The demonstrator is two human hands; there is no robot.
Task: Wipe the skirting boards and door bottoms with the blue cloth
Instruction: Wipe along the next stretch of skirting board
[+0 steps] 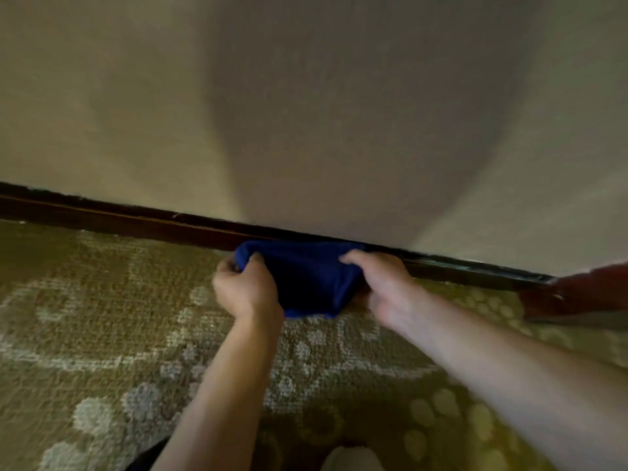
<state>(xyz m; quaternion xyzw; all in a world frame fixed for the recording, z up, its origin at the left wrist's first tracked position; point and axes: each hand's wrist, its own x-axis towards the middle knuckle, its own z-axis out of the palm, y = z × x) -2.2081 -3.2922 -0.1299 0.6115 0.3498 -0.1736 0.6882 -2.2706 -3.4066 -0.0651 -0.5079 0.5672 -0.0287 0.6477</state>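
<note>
Both hands grip the blue cloth (306, 277), left hand (246, 287) bunching one end, right hand (384, 287) the other. The skirting board (136, 220) runs sideways just beyond their knuckles, cloth touching it; right hand looks nearer.
</note>
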